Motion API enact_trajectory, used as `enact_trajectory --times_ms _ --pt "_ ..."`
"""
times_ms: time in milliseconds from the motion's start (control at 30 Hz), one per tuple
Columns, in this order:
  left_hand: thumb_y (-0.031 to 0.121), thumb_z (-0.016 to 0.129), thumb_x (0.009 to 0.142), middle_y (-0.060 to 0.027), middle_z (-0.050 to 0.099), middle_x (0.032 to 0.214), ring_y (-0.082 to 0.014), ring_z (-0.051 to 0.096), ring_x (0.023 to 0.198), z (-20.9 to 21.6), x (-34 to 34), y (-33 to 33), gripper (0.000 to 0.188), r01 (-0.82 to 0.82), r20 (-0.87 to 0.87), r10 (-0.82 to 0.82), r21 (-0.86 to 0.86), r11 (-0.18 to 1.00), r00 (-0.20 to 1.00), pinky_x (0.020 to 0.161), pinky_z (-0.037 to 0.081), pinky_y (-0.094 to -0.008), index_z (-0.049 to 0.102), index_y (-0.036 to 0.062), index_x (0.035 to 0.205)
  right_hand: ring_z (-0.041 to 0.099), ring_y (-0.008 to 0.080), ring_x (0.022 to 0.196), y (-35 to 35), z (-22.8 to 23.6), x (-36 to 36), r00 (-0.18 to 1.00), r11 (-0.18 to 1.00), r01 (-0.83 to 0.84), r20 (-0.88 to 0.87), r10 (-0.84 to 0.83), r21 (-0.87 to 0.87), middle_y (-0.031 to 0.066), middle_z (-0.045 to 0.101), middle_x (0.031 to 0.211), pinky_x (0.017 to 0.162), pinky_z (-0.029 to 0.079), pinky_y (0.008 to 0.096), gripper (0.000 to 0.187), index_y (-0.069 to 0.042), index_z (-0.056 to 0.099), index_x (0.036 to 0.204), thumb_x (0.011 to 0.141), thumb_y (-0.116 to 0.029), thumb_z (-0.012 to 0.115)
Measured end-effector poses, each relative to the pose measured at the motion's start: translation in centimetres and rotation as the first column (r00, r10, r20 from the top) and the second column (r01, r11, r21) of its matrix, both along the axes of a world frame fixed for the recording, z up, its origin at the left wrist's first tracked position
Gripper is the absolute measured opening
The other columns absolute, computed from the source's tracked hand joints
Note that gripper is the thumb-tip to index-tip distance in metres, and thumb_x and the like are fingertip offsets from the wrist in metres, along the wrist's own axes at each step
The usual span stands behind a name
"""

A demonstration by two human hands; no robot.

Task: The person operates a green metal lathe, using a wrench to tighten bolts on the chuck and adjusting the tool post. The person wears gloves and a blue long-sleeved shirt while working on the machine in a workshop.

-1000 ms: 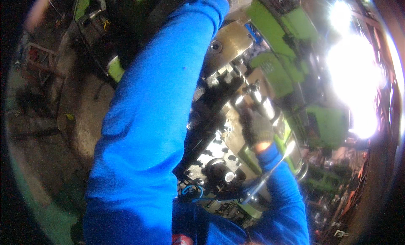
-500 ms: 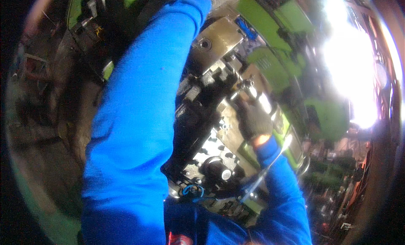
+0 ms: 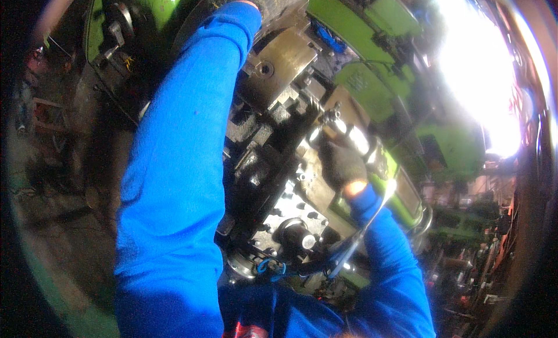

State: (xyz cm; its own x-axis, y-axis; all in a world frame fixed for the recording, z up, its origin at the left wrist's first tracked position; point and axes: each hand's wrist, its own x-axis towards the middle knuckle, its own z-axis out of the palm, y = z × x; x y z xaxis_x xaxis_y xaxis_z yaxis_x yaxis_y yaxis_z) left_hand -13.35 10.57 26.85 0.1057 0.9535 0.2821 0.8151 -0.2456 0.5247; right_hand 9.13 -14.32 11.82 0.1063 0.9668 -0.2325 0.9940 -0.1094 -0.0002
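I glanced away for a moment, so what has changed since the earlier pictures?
The whole view has shifted, putting the metal block with a round hole further left. The gloved left hand also sits further left, with more of it showing at the top. No taking hold or letting go is visible. The gloved right hand stays by the bright metal fittings.

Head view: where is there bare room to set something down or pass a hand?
A tan strip between the silver block and the right hand looks bare, slope unclear; dim floor left of the left sleeve looks open for passing. Crowded: around the black cylinder, the blue cord below it, and the fitting by the right hand.
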Motion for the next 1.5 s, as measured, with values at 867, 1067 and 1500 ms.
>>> enact_trajectory --times_ms 867,1067,1500 --pt "0.088 0.062 0.075 -0.02 0.061 0.142 -0.0398 0.06 0.13 -4.2 2.1 6.0 0.097 0.027 -0.148 -0.02 0.046 0.999 0.989 0.107 0.048 -0.0551 0.062 0.0165 0.14 0.072 0.0416 0.095 -1.3 -1.0 0.1 0.974 0.995 0.015 -0.226 0.008 0.099 0.0204 0.072 0.102 0.08 0.058 0.0531 0.025 -0.013 0.067 0.118 0.093 -0.018 0.062" --pt "0.084 0.064 0.077 -0.02 0.061 0.142 -0.0391 0.059 0.131 -3.7 1.7 6.0 0.094 0.065 -0.164 -0.053 0.068 0.996 0.985 0.108 0.048 -0.0535 0.061 0.0145 0.141 0.074 0.0393 0.094 0.3 -0.1 -1.2 0.99 0.99 0.062 -0.117 -0.077 -0.129 0.0193 0.073 0.105 0.079 0.059 0.0501 0.035 -0.018 0.063 0.13 0.097 -0.011 0.054" --pt "0.075 0.067 0.08 -0.0199 0.061 0.143 -0.0376 0.058 0.132 -3.5 1.4 5.5 0.089 0.063 -0.191 -0.044 0.097 0.993 0.981 0.11 0.046 -0.0499 0.06 0.01 0.142 0.072 0.0325 0.102 0.9 8.4 4.8 0.731 0.949 0.25 -0.68 -0.056 0.191 0.022 0.074 0.11 0.095 0.055 0.0414 0.041 -0.007 0.07 0.126 0.104 -0.04 0.063"
